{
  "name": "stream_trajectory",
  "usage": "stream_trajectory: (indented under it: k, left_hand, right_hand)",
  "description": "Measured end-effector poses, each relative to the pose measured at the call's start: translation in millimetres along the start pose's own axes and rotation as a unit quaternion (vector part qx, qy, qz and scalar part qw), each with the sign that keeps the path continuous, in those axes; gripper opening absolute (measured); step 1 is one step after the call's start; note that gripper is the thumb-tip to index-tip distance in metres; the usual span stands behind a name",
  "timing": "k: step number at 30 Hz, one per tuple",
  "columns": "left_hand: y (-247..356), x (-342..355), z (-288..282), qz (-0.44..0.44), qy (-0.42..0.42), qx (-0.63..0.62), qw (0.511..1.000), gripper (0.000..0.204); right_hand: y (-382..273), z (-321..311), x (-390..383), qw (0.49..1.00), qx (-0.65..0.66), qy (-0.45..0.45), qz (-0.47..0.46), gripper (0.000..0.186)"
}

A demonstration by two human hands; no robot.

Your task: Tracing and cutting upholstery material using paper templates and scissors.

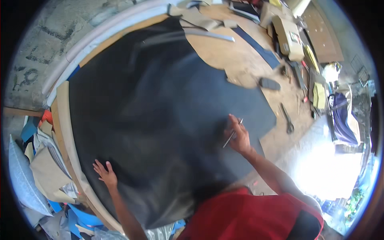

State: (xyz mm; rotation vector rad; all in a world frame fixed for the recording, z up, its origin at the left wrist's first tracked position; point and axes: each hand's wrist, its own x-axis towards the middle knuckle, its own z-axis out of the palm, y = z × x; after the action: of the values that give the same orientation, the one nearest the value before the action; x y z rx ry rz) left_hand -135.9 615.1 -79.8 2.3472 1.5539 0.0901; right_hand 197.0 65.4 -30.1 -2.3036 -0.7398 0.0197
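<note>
A large sheet of black leather-like material [160, 100] covers most of the wooden table [216, 48]. Its far right edge is cut in curves and corners. My left hand [106, 174] lies on the sheet near its left edge, fingers spread and holding nothing. Over the right part of the sheet, my right hand [239, 137] grips a thin silver pen [229, 140], its lower end slanting down toward the black surface. Whether the tip touches the sheet I cannot tell.
Scissors [287, 118] and a dark block [269, 83] lie right of the sheet. Beige scraps [198, 18] and a dark blue strip [258, 48] sit at the back. Long rolls [76, 50] run along the far left edge. Piled scraps [50, 168] stand at left.
</note>
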Motion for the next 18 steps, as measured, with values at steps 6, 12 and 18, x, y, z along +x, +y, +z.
stream_trajectory:
  k: [6, 12, 18]
  left_hand:
    - [-56, -161, -22, -0.055, -0.066, 0.029, 0.996, 0.09]
    - [-110, -252, -29, -0.108, -0.114, 0.062, 0.986, 0.099]
    - [-184, -318, -36, -0.088, -0.11, 0.079, 0.987, 0.103]
  right_hand:
    - [51, -56, -136, 0.986, -0.162, 0.012, 0.027, 0.074]
    - [98, -76, -173, 0.981, -0.187, -0.042, 0.033, 0.073]
    - [109, -66, -175, 0.987, -0.158, 0.004, -0.007, 0.056]
